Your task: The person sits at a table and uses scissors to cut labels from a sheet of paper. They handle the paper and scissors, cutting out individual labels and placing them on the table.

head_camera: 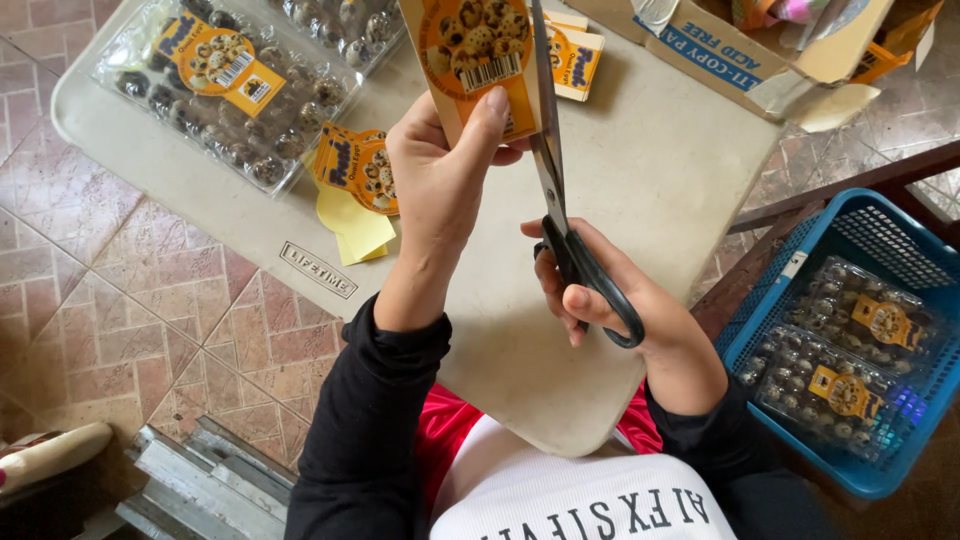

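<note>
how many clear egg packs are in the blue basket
2. One egg pack lies toward the upper part of the blue basket, the second pack just below it, nearer the person. Others could be hidden underneath them.

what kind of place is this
Probably a home or small workshop where quail eggs get packed. A folding plastic table on a tiled floor holds clear trays of speckled eggs and loose labels; a blue basket holds packed trays.
</note>
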